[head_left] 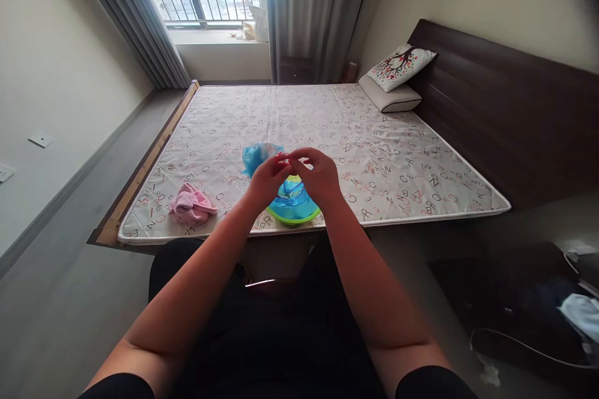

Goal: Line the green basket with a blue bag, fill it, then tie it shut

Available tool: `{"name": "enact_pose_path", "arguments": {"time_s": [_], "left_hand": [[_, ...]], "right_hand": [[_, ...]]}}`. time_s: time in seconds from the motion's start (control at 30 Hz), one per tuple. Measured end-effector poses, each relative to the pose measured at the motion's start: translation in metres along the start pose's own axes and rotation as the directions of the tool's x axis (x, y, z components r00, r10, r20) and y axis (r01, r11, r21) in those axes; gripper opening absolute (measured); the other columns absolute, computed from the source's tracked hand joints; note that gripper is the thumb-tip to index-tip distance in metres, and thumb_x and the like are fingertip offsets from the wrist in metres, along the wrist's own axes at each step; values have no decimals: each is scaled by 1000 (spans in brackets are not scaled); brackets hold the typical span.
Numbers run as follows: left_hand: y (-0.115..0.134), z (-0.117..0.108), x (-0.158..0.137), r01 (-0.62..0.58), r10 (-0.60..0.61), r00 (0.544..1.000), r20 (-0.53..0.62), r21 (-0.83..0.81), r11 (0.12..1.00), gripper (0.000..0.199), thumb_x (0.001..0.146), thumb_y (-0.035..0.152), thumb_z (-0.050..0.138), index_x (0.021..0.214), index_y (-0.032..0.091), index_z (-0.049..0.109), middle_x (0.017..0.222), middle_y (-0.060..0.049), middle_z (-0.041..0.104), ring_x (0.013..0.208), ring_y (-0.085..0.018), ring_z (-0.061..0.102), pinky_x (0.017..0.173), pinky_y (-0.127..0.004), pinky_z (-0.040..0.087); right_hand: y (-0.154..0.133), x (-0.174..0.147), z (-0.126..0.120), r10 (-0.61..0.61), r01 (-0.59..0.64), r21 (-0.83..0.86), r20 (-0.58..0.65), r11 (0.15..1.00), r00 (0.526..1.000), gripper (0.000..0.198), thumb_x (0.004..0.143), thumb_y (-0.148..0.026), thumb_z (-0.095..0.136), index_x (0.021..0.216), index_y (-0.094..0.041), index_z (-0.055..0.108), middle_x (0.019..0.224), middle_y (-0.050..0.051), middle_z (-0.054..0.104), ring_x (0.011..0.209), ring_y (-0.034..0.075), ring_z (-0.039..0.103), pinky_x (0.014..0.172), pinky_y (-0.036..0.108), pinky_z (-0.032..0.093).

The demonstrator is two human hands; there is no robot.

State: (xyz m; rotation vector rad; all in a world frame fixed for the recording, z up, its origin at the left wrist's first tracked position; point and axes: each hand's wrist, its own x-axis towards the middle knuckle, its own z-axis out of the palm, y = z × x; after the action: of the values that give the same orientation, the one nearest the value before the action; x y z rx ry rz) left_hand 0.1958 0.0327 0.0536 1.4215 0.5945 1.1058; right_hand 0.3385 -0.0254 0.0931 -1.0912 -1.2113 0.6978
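The left hand [267, 177] and right hand [319, 176] met fingertip to fingertip above a round green-rimmed bowl [294, 211], both grips pinching something too small to make out. The hands hid most of the bowl's crinkled blue plastic lining. A second blue plastic bag [256, 156] showed partly behind the left hand. A soft, bunched pink cloth [191, 206] lay apart on the letter-printed mattress [402, 162].

Both hands cover most of the green bowl [292, 217]; whatever the fingertips [291, 161] pinch is probably too blurry to call.
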Motion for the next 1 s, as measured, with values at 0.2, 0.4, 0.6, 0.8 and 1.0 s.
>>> {"name": "enact_pose_path", "arguments": {"time_s": [0.2,0.4,0.6,0.8,1.0], "left_hand": [[5,1,0,-29,14,996,86,167,986,27,88,41,84,97,17,74,98,-6,76,93,-18,70,84,-31,57],[2,8,0,18,-30,997,72,152,988,32,88,45,85,97,17,71,94,-6,77,90,-19,72,87,-34,59],[14,7,12,130,-184,972,-144,-319,939,23,100,39,73,98,21,60,106,-6,78,102,-21,79,93,-36,62],[35,18,22,111,-271,939,-213,-559,822,12,109,21,53,96,22,55,95,-4,76,97,-19,79,98,-38,63],[49,1,30,-67,-141,937,-318,-564,823,20,107,19,61,88,22,54,78,3,59,70,-11,66,95,-33,61]], "right_hand": [[19,-3,-13,9,-10,72,4,997,1000,3,89,-30,84,89,-33,85,117,-2,76,114,17,70,102,36,56],[27,-2,-20,-23,22,91,8,996,1000,7,94,-35,78,97,-32,85,124,-1,76,125,19,69,120,42,51],[47,-22,-33,6,-12,-78,-79,997,997,50,92,-51,80,137,-32,71,150,5,68,147,27,57,134,51,33],[99,-46,26,133,-110,-266,73,958,988,78,80,-43,90,150,-30,57,151,11,67,144,36,57,134,62,27],[137,-48,37,218,-190,-290,68,938,974,21,88,-12,60,92,-31,70,100,6,74,106,25,65,118,51,50]]}}
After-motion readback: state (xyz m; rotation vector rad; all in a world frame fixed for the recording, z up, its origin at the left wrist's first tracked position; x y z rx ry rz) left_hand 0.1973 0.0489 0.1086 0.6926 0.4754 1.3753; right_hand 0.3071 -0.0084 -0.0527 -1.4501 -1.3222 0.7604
